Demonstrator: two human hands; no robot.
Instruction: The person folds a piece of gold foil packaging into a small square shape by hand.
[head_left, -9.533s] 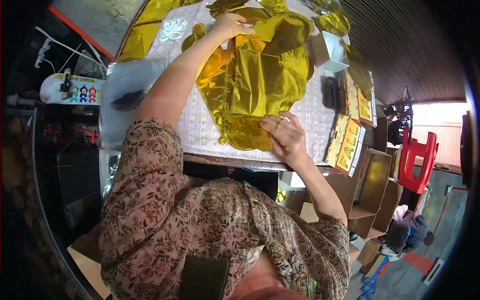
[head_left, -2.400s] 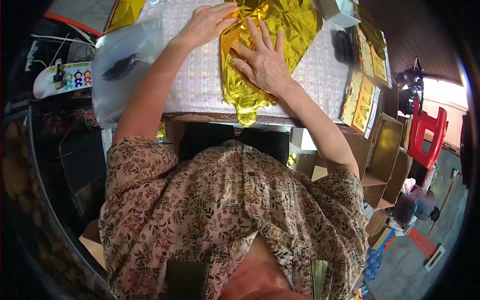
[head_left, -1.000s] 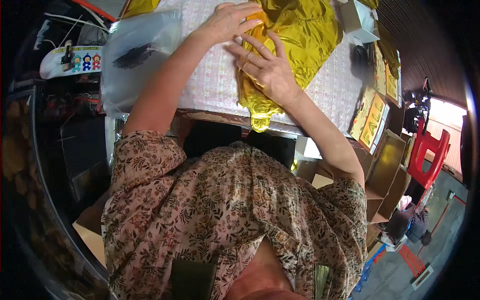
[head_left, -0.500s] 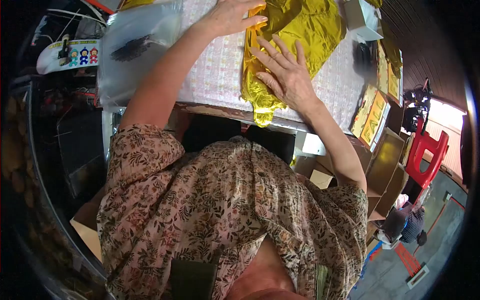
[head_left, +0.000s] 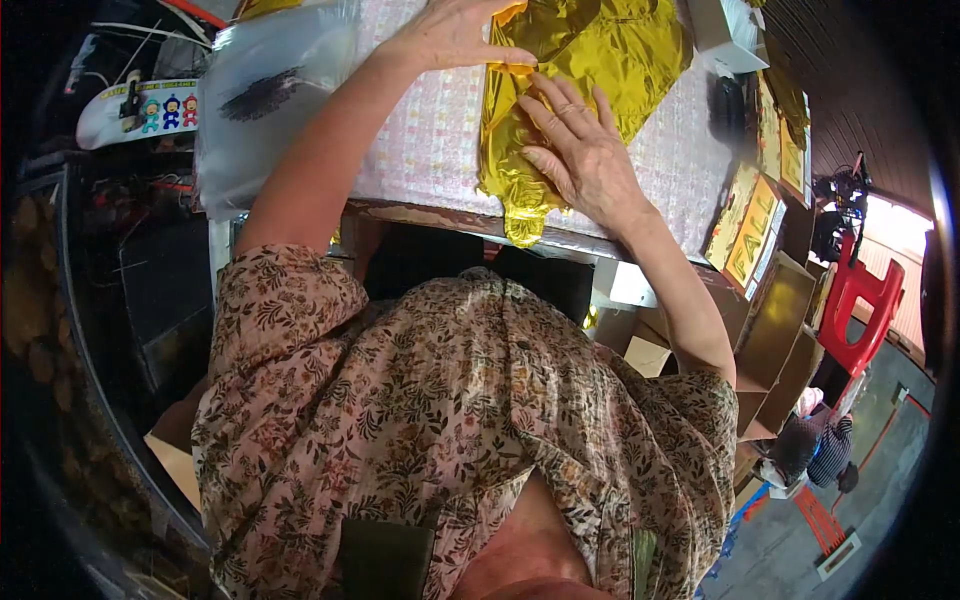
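The gold foil (head_left: pixel 640 70) lies on the table (head_left: pixel 425 145) at upper centre of the frame, its long axis running from a narrow, crumpled end at the table's near edge up to a broad part at upper right. That narrow end pokes past the edge, pointing down at me. My right hand (head_left: pixel 598 178) is the nearer one to it, lying just above and to its right, fingers laid on the foil and slightly apart, thumb spread away from them. My left hand (head_left: pixel 450 38) comes in from the upper left, across the foil's left edge rather than along it; its thumb touches that edge, apart from the other fingers, and I can't tell whether those pinch any foil. My two hands' fingertips are near each other, left ones higher in the frame.
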